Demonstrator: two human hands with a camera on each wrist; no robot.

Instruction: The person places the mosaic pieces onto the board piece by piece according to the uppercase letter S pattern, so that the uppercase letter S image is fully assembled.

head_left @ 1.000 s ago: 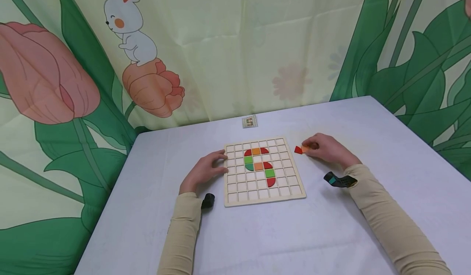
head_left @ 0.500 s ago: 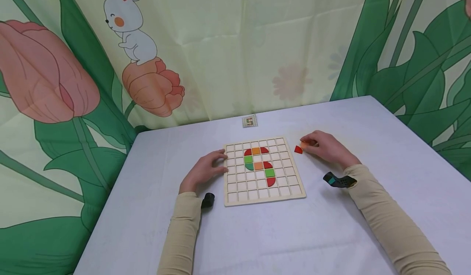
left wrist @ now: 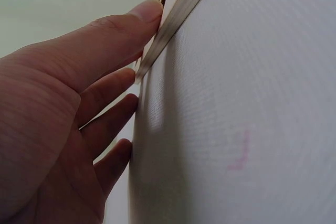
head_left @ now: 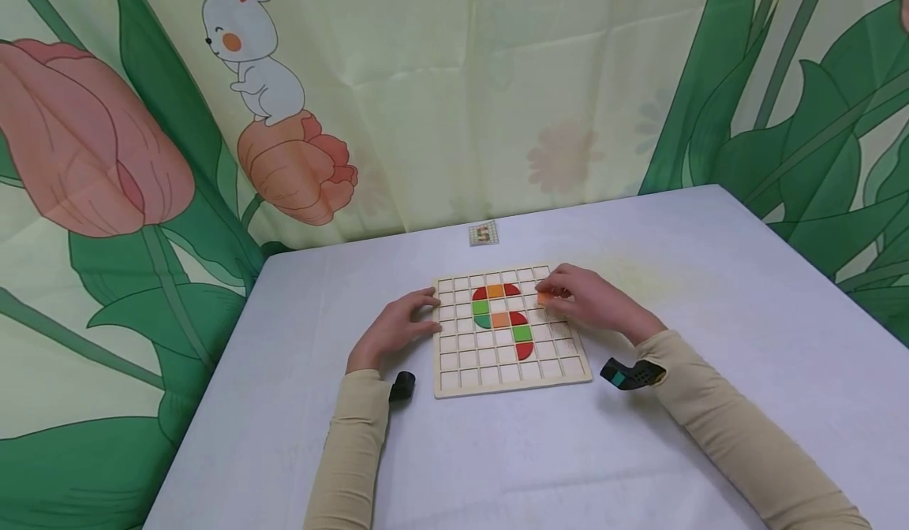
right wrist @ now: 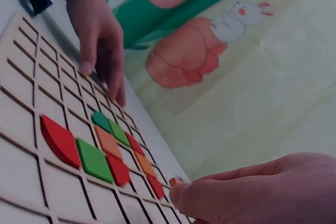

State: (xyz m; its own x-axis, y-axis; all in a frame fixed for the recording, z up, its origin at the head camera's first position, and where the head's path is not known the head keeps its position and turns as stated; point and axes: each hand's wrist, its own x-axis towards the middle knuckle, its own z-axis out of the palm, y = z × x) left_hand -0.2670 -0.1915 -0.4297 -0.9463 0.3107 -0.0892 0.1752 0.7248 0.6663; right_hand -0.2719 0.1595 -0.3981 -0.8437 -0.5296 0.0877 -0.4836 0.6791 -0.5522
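A wooden grid board point(head_left: 461, 384) lies on the table, with red, orange and green tiles set in some cells, several of them rounded on one side. Over its upper right part, my right hand point(head_left: 596, 300) pinches an orange tile point(head_left: 544, 299) between thumb and fingers. Only a sliver of this orange tile point(right wrist: 172, 181) shows in the right wrist view. My left hand point(head_left: 394, 326) rests at the board's left edge, thumb and fingertips against the rim and fingers loosely bent. In the left wrist view the thumb point(left wrist: 147, 11) lies on the board's side.
A small card point(head_left: 484, 233) with a printed grid pattern lies near the table's back edge. Behind the white-covered table point(head_left: 284, 435) hangs a printed curtain point(head_left: 426, 120) with flowers and a rabbit. Each wrist carries a black camera, such as the right one point(head_left: 632, 373).
My right hand has moved left from the table onto the board's right side, carrying the orange tile. The red tile beside it on the table is no longer visible. My left hand stays put.
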